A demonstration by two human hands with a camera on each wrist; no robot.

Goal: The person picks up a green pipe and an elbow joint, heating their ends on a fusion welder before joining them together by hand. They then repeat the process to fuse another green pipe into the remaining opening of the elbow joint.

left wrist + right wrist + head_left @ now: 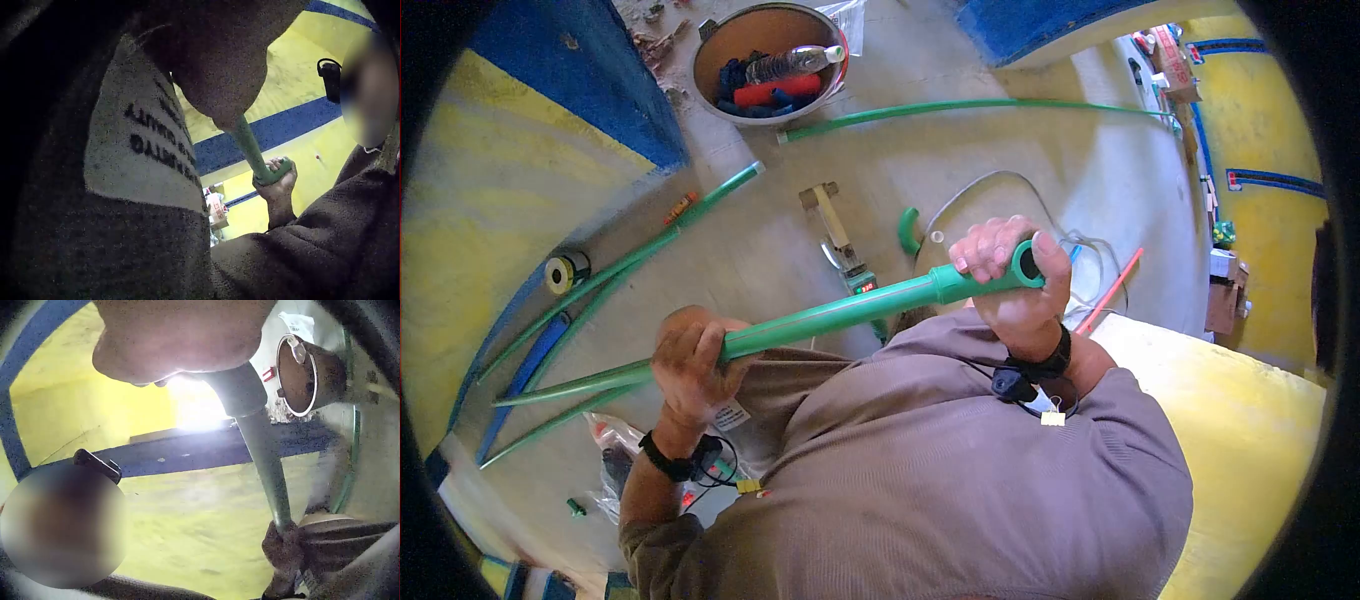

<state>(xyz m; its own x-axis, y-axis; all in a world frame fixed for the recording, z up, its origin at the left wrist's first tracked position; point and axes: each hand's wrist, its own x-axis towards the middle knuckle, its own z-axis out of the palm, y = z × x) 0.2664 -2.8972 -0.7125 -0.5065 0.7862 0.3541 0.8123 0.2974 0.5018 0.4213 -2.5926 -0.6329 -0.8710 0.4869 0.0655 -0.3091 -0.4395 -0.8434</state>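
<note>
A long green plastic pipe point(830, 318) runs slantwise in front of the torso, with a green elbow fitting point(948, 285) on its upper right end. My left hand point(693, 365) grips the pipe partway along, and its lower end sticks out beyond the fist. At the other end my right hand point(1020, 300) holds the elbow, thumb beside the round open mouth. In the left wrist view the right hand point(280, 190) appears farther off around the fitting. The right wrist view shows the elbow point(240, 390) under the near palm and the left hand point(282, 553) around the pipe.
On the floor lie more green pipes point(970, 103), a corded tool with a lit display point(858, 275), a curved green piece point(909, 232) and a spool point(567, 272). A bucket point(698, 85) holding a bottle stands at the back. A yellow surface point(1220, 440) is at the right.
</note>
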